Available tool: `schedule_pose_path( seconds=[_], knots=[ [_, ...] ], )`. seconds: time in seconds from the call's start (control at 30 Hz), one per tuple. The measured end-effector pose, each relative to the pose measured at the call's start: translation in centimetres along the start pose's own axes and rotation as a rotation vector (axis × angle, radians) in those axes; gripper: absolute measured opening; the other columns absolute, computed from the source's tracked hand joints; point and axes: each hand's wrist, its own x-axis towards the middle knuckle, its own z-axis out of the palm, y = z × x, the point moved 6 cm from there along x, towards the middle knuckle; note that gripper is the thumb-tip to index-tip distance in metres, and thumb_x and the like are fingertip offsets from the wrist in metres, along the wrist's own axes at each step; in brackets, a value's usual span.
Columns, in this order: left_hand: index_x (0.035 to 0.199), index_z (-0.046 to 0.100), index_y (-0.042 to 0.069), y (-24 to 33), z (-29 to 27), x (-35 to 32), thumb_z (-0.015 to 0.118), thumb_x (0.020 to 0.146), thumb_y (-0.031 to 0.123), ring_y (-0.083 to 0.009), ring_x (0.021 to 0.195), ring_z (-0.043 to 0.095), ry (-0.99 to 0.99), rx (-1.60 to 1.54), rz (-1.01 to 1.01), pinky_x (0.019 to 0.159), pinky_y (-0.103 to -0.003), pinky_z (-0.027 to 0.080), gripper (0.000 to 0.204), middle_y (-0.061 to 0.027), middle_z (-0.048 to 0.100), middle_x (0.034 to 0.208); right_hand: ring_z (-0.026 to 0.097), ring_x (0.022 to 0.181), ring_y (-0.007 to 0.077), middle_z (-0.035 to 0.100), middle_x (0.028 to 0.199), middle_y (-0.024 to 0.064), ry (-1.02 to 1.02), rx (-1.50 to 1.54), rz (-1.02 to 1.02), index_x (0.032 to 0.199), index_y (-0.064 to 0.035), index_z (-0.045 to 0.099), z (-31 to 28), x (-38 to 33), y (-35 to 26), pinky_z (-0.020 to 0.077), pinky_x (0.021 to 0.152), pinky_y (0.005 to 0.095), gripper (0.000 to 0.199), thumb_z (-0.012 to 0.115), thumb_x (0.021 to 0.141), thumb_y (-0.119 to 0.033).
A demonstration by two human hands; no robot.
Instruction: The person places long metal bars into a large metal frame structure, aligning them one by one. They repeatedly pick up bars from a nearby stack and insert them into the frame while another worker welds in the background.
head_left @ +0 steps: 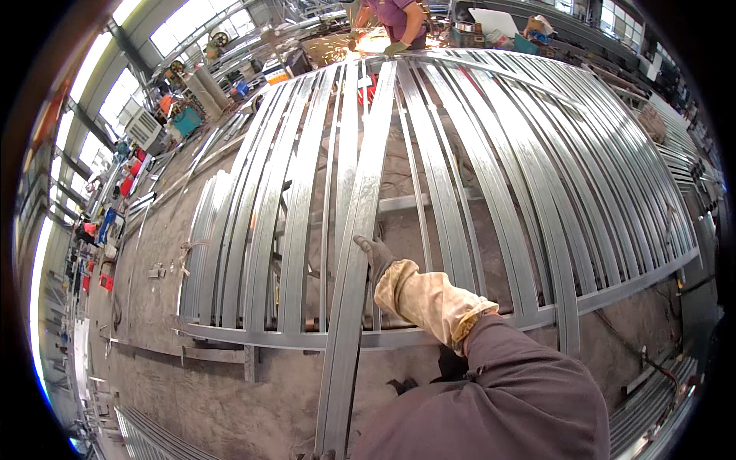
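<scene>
Here, hands (375,255) at beam (354,276) edges

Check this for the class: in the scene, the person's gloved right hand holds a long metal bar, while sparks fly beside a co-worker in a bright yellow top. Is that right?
Not quite: the co-worker's top is purple, not bright yellow, as the head view shows. The gloved right hand does hold a long metal bar, and sparks fly beside the co-worker.
</scene>
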Motion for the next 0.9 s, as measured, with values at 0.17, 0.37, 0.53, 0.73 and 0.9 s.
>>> schedule_pose_path(
  seconds=[0.17,0.37,0.53,0.73,0.9],
  knots=[
    [0.078,0.069,-0.001,16.2,3.2,2.7,0.074,0.084,0.052,-0.0278,0.064,0.063,0.199,-0.034,0.336,0.063,-0.044,0.048,0.054,-0.0167,0.064,0.066,0.065,0.107,0.0237,0.066,0.125,0.0150,0.003,-0.034,-0.131,0.144,0.0004,0.049,-7.8,18.1,-9.7,0.0546,0.091,0.0397,0.063,0.073,0.097,-0.034],
    [0.082,0.072,0.000,27.5,6.3,4.7,0.075,0.084,0.056,-0.0313,0.065,0.064,0.203,-0.109,0.209,0.065,-0.046,0.049,0.056,-0.0185,0.068,0.070,0.067,0.094,0.0282,0.067,0.119,0.0145,0.043,-0.041,-0.086,0.131,0.0044,0.059,-7.2,25.3,-17.8,0.0552,0.084,0.0428,0.063,0.076,0.093,-0.043],
    [0.076,0.068,0.000,34.2,8.8,4.9,0.077,0.084,0.054,-0.0285,0.059,0.058,0.313,-0.182,0.284,0.061,-0.045,0.046,0.055,-0.0158,0.064,0.065,0.038,0.150,0.0247,0.043,0.162,0.0086,-0.118,-0.108,0.121,0.158,-0.0075,0.039,-5.4,27.5,-19.4,0.0273,0.123,0.0348,0.068,0.060,0.104,-0.042],
    [0.071,0.061,-0.001,42.1,11.1,8.7,0.077,0.085,0.053,-0.0298,0.059,0.052,0.187,-0.188,0.253,0.060,-0.047,0.042,0.058,-0.0175,0.057,0.063,0.047,0.143,0.0312,0.047,0.157,0.0175,0.006,-0.174,-0.081,0.156,-0.0012,0.039,-12.9,39.7,-24.9,0.0357,0.118,0.0419,0.085,0.072,0.094,-0.049],
    [0.073,0.060,-0.001,44.3,12.2,8.9,0.077,0.085,0.050,-0.0291,0.059,0.050,0.181,-0.162,0.166,0.060,-0.047,0.041,0.056,-0.0190,0.055,0.063,0.046,0.144,0.0296,0.052,0.153,0.0169,0.071,-0.181,0.075,0.146,-0.0064,0.058,-10.2,39.1,-22.7,0.0355,0.117,0.0411,0.075,0.074,0.091,-0.056]
  ],
)
